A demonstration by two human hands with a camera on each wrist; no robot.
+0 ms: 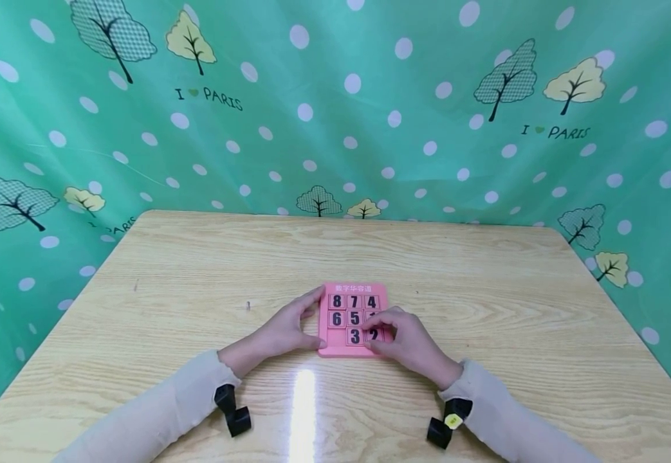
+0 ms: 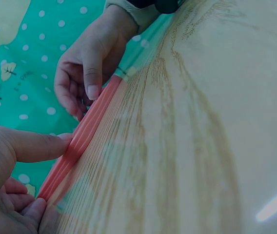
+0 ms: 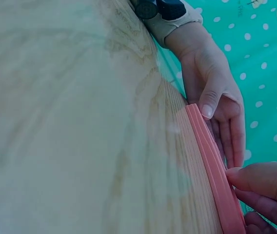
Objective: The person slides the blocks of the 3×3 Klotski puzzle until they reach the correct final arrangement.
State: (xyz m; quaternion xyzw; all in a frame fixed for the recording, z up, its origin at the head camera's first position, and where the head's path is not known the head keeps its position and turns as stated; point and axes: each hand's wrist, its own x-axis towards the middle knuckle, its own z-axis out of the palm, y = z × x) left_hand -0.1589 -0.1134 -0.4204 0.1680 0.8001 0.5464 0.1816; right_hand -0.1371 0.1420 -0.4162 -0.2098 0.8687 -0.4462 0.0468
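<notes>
A pink sliding number puzzle (image 1: 335, 352) lies flat on the table, its numbered tiles facing up. Its top row reads 8, 7, 4; 6 and 5 show in the middle row, with the tile beside them mostly covered. At bottom, a gap at the left stands beside 3 and a partly hidden 2. My left hand (image 1: 280, 329) holds the frame's left side, thumb at the lower corner and fingers near the upper one. Bent over the right-hand tiles, my right hand (image 1: 410, 341) touches the puzzle face with thumb and index fingertips. The wrist views show the puzzle edge-on.
The wooden table (image 1: 474, 276) extends around the puzzle on all sides. Behind it hangs a green dotted curtain (image 1: 335, 128) with printed trees. Black wrist straps (image 1: 232, 411) sit over both light sleeves. A bright light reflection (image 1: 303, 411) crosses the table's front.
</notes>
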